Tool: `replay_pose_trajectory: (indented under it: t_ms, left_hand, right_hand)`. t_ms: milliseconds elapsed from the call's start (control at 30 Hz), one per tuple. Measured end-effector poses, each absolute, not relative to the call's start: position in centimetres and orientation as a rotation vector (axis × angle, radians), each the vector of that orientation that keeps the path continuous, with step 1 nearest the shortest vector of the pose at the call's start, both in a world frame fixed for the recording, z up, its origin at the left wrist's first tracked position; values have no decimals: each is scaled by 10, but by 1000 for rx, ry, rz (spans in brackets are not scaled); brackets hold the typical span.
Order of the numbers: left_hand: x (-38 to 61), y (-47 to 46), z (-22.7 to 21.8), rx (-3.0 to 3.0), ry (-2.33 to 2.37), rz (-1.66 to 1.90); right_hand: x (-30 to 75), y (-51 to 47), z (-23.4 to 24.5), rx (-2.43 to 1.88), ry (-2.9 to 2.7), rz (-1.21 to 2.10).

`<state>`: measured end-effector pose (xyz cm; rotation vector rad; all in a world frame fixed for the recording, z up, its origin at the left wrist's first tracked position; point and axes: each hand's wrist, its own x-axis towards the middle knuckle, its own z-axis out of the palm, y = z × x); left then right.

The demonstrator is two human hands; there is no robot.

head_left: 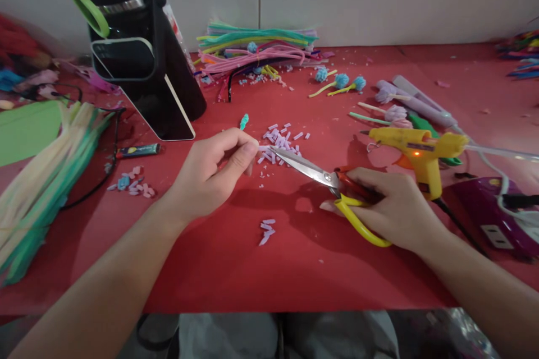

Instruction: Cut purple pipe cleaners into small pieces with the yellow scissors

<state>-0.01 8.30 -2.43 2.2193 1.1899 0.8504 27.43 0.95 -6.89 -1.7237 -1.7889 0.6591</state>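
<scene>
Between the thumb and fingers of my left hand [221,165] I pinch a short light-purple piece of pipe cleaner [263,148]. My right hand [387,207] is wrapped round the handles of a pair of scissors [309,166], one handle yellow and one dark red. The scissor tips point left and meet the end of the purple piece; the blades look nearly closed. Right behind the tips lies a loose pile of cut purple pieces [280,137]. Several more purple bits [266,230] lie nearer the table's front edge.
A black bottle [181,67] and phone-like device [155,104] stand at the back left. A yellow glue gun [416,148] with a lit orange light lies right, near a purple power strip [488,219]. Pipe cleaner bundles [256,56] lie behind; pale green strands [37,190] lie left.
</scene>
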Motion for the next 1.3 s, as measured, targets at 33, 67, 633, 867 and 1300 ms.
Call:
replay_pose_trajectory:
  t_ms: [33,67,633,867,1300]
  left_hand:
    - [0,82,-24,2220,1201,839]
    - [0,82,-23,2222,1209,832]
    - [-3,85,-27,2319,1191,816]
    - [-3,85,-28,2310,1202,792]
    - [-2,83,-25,2287,1189,781]
  right_hand:
    - [274,9,-69,-1720,-1780,659]
    - [273,10,-68,-1715,-1774,656]
    - [274,11,-70,-1715,-1801,670]
    - [276,13,-70,-1709,-1846,632]
    - [275,10,-71,-1747,-1789,609]
